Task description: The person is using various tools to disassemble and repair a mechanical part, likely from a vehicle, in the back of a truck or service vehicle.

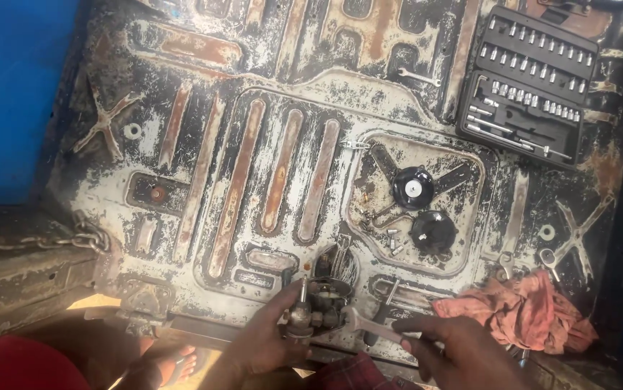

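My left hand [264, 336] grips a small greasy metal part [313, 305] with a short shaft sticking up, held at the near edge of a worn, rusty metal floor panel [254, 166]. My right hand [456, 343] holds a steel open-end wrench [366, 325], whose jaw sits against the right side of the part. Just beyond them lie two round black caps [413, 188], one with a shiny centre, and several small bolts [391, 235] in a shallow recess.
An open black socket set case [528, 79] lies at the far right. A reddish rag [524, 310] sits right of my right hand. A loose spanner [418, 76] lies farther back. A chain [73, 237] hangs at left, a blue wall [8, 94] beyond. A sandalled foot [174, 361] shows below.
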